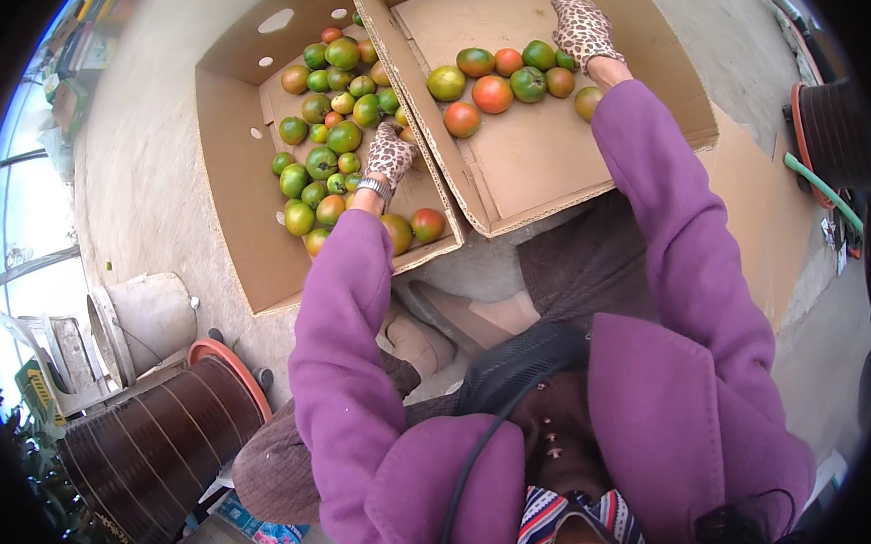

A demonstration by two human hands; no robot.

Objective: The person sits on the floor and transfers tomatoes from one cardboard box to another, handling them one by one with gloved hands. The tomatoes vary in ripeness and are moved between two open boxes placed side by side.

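My left hand (392,156), in a leopard-print glove with a metal watch at the wrist, reaches down into the left cardboard box (235,186). It is among several green and reddish tomatoes (321,162); its fingertips are partly hidden, so a grip cannot be made out. In the right cardboard box (533,173), my right hand (583,31), gloved alike, is over the far right part. A small green tomato (565,59) lies against or just beside it. Next to that hand is a loose group of green, orange and red tomatoes (492,94).
The two boxes stand side by side on a concrete floor (146,161), their walls touching. A flat cardboard sheet (757,207) lies at right. To the left are a dirty white bucket (146,321) and a large brown ribbed container (166,444). A green hose (825,189) is at far right.
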